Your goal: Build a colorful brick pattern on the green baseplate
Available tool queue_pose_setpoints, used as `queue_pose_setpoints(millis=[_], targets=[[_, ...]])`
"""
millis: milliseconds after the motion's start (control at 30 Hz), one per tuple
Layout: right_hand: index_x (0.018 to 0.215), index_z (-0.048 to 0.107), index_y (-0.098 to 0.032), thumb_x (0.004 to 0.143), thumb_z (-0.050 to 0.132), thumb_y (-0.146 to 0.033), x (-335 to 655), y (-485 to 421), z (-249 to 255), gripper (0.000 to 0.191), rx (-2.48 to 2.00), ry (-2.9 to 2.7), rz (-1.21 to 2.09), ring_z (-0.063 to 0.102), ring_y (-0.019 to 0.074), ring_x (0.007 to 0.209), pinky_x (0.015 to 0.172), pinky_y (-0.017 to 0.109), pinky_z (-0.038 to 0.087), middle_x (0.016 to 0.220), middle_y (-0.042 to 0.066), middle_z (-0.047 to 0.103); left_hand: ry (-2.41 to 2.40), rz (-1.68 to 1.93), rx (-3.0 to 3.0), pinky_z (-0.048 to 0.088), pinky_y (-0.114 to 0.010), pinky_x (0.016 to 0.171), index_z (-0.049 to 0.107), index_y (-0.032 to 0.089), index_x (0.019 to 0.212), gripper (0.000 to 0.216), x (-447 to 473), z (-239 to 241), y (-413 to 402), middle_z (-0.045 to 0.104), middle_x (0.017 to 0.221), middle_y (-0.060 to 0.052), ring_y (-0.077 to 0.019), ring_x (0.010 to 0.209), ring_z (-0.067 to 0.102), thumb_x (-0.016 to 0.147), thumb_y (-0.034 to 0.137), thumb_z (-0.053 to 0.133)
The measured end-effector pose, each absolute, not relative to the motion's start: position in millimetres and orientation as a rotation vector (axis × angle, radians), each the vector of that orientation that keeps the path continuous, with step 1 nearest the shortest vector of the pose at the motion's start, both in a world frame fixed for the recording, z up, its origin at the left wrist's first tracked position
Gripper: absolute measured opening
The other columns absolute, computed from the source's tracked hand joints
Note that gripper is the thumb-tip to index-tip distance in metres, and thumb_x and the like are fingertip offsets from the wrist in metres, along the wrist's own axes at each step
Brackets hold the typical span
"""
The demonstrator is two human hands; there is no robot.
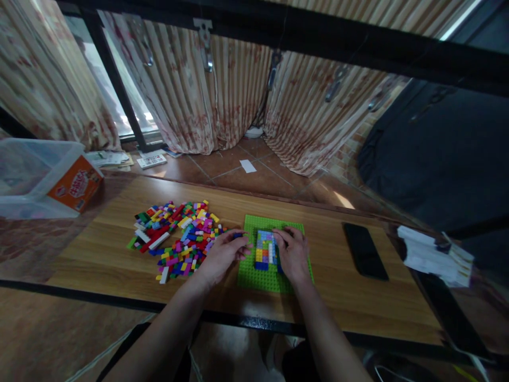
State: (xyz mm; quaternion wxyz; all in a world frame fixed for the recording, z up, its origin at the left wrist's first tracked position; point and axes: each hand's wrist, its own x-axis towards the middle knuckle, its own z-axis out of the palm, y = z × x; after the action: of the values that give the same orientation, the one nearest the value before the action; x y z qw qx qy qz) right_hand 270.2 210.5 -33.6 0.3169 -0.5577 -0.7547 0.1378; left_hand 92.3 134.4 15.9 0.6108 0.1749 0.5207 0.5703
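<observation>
A green studded baseplate [248, 281] lies on the wooden table, bearing a low build of toy bricks [263, 254] in light blue, orange, yellow, white and dark blue. My left hand [225, 252] hovers at the plate's left edge, thumb and fingers pinched about a small dark blue brick [238, 234]. Over the right part of the plate, my right hand [293, 253] is curled, its thumb and fingertips at the upper right of the build. What those fingers grip is hidden. A loose pile of mixed bricks [186, 239] spreads beside my left hand.
A black phone [365, 250] lies right of the plate. Past the table's left end stands a clear plastic bin [35, 204] with an orange label. White papers [435, 254] rest off the right end. Curtains [238, 90] hang behind, and a dark bar crosses above.
</observation>
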Motion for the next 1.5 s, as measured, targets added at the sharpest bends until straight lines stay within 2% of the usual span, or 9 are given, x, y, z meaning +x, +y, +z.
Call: queue_pose_setpoints(millis=[300, 467, 533, 700, 833, 967, 1067, 1233, 1500], targets=[[0.114, 0.069, -0.022, 0.096, 0.039, -0.041, 272.3, 209.3, -16.6, 0.040, -1.333, -1.875, 0.474, 0.053, 0.0250, 0.115, 0.101, 0.049, 0.039, 0.116, 0.011, 0.064, 0.988, 1.291, 0.292, 0.057, -0.025, 0.072, 0.068, 0.011, 0.093, 0.019, 92.3, 21.8, 134.3, 0.075, 0.087, -0.012, -0.0178, 0.077, 0.072, 0.074, 0.013, 0.070], [0.110, 0.068, -0.025, 0.092, 0.051, -0.039, 266.2, 197.4, 10.0, 0.029, -1.072, -1.861, 0.647, 0.057, 0.0228, 0.111, 0.098, 0.044, 0.045, 0.116, 0.009, 0.063, 0.919, 1.294, 0.248, 0.057, -0.028, 0.083, 0.070, 0.009, 0.092, 0.015, 93.0, 22.5, 136.2, 0.074, 0.090, -0.012, -0.0193, 0.084, 0.072, 0.078, 0.013, 0.067], [0.112, 0.067, -0.027, 0.089, 0.057, -0.036, 262.4, 190.7, 15.6, 0.027, -0.964, -1.936, 0.733, 0.058, 0.0222, 0.111, 0.097, 0.042, 0.046, 0.116, 0.007, 0.063, 0.889, 1.294, 0.237, 0.057, -0.028, 0.082, 0.070, 0.010, 0.092, 0.014, 93.4, 21.7, 137.3, 0.074, 0.092, -0.012, -0.0191, 0.084, 0.072, 0.080, 0.015, 0.067], [0.121, 0.063, -0.028, 0.085, 0.064, -0.031, 255.9, 182.0, 15.1, 0.036, -0.867, -2.127, 0.782, 0.054, 0.0231, 0.115, 0.099, 0.043, 0.045, 0.121, 0.007, 0.061, 0.828, 1.258, 0.241, 0.057, -0.031, 0.082, 0.070, 0.012, 0.090, 0.013, 96.0, 18.2, 137.4, 0.073, 0.094, -0.010, -0.0178, 0.081, 0.071, 0.082, 0.021, 0.067], [0.112, 0.068, -0.027, 0.087, 0.062, -0.029, 254.0, 181.8, 14.4, 0.026, -0.930, -2.187, 0.750, 0.057, 0.0228, 0.107, 0.094, 0.042, 0.046, 0.111, 0.006, 0.065, 0.811, 1.208, 0.255, 0.057, -0.032, 0.081, 0.069, 0.013, 0.086, 0.010, 98.5, 16.8, 135.2, 0.073, 0.089, -0.009, -0.0163, 0.076, 0.070, 0.081, 0.021, 0.068], [0.106, 0.070, -0.027, 0.086, 0.064, -0.035, 265.6, 188.3, 17.5, 0.022, -0.944, -2.086, 0.815, 0.059, 0.0210, 0.101, 0.090, 0.039, 0.048, 0.105, 0.005, 0.066, 0.856, 1.186, 0.298, 0.057, -0.030, 0.079, 0.070, 0.012, 0.092, 0.015, 97.1, 20.2, 134.4, 0.073, 0.090, -0.011, -0.0183, 0.080, 0.070, 0.081, 0.022, 0.069], [0.101, 0.071, -0.026, 0.083, 0.064, -0.040, 288.6, 199.3, 18.0, 0.024, -1.072, -1.864, 0.806, 0.061, 0.0192, 0.091, 0.080, 0.035, 0.050, 0.100, 0.005, 0.067, 0.971, 1.230, 0.327, 0.056, -0.027, 0.073, 0.069, 0.011, 0.094, 0.017, 92.7, 21.6, 135.7, 0.074, 0.091, -0.013, -0.0179, 0.078, 0.070, 0.083, 0.024, 0.067], [0.094, 0.074, -0.020, 0.073, 0.070, -0.046, 322.0, 213.2, 9.2, 0.033, -1.302, -1.666, 0.894, 0.059, 0.0168, 0.071, 0.064, 0.031, 0.048, 0.089, 0.005, 0.068, 1.145, 1.321, 0.329, 0.050, -0.021, 0.059, 0.068, 0.013, 0.091, 0.020, 86.4, 17.0, 139.2, 0.074, 0.083, -0.008, -0.0112, 0.061, 0.064, 0.079, 0.027, 0.072], [0.091, 0.074, -0.018, 0.069, 0.074, -0.042, 311.9, 213.5, -10.5, 0.032, -1.330, -1.682, 0.997, 0.064, 0.0197, 0.075, 0.070, 0.035, 0.052, 0.089, 0.007, 0.072, 1.184, 1.313, 0.377, 0.042, -0.019, 0.055, 0.069, 0.012, 0.086, 0.029, 91.9, 20.5, 140.5, 0.073, 0.078, -0.006, -0.0083, 0.057, 0.059, 0.069, 0.034, 0.079]])
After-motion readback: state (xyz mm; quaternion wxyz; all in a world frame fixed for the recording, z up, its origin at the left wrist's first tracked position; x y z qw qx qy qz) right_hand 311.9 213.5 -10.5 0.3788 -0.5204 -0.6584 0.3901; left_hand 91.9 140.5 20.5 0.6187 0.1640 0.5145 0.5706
